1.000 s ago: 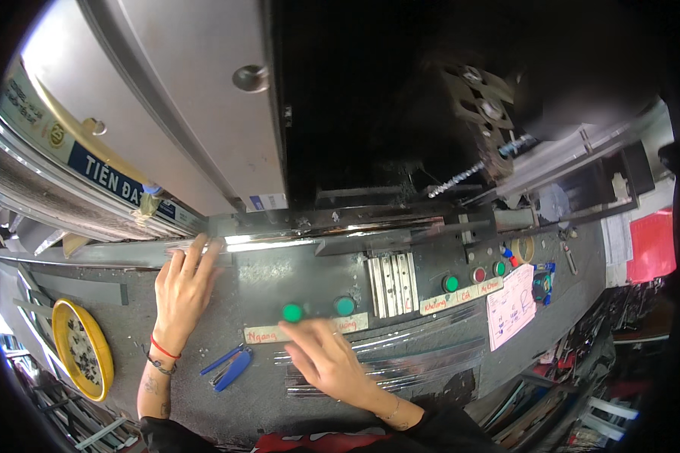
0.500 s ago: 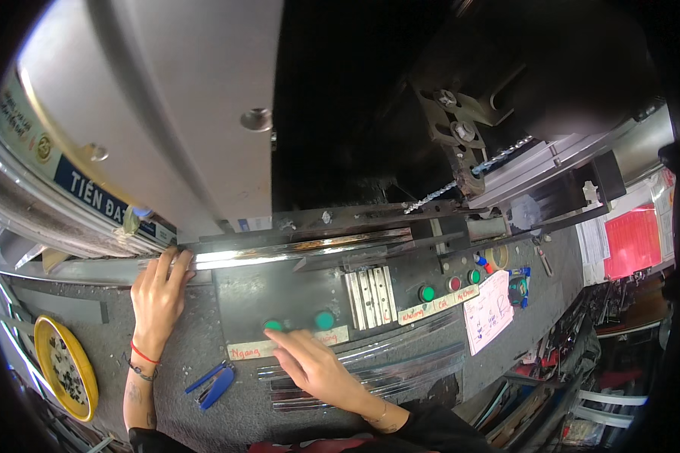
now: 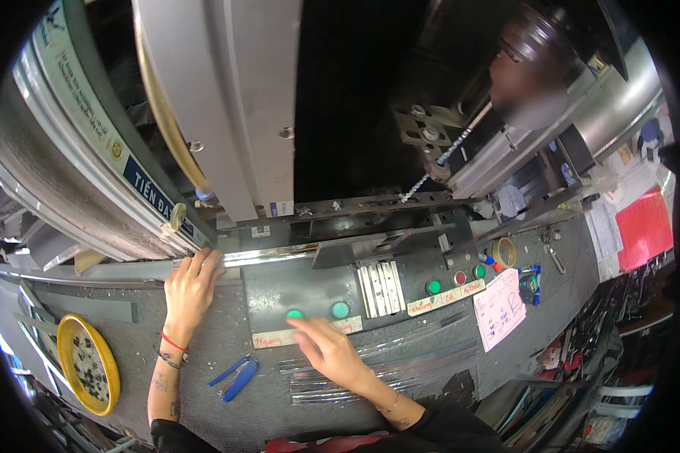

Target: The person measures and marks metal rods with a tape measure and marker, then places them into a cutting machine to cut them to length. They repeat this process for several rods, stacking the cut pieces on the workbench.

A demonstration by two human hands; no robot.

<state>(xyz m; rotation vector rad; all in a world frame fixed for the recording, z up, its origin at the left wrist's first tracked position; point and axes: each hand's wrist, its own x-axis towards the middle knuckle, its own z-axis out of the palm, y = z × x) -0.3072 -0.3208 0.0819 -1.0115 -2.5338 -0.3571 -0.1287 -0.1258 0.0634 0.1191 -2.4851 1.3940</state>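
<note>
My left hand (image 3: 192, 293), with a red cord on its wrist, is closed over the left end of a shiny metal bar (image 3: 268, 255) lying along the machine's front ledge. My right hand (image 3: 329, 353) holds nothing. Its index finger stretches to a green push button (image 3: 295, 314) on the dark panel, though contact cannot be made out. A second green button (image 3: 341, 310) sits just right of it. Past the bar's visible right end stands a flat grey plate (image 3: 347, 250). Behind it, a long spiral drill bit (image 3: 455, 151) slants across the dark opening.
A blue stapler (image 3: 238, 379) and a yellow bowl of small parts (image 3: 112, 377) lie left. Short metal strips (image 3: 381, 289) lie beside the right-hand buttons (image 3: 433, 288). Clear strips (image 3: 385, 370), a pink paper (image 3: 499, 313) and a tape roll (image 3: 504, 252) are further right. Tall profiles (image 3: 91, 174) stand back left.
My view has shifted, so the bench appears further right. The grey plate now covers the right part of the bar, which showed before. Both hands keep their places at the bar and button.
</note>
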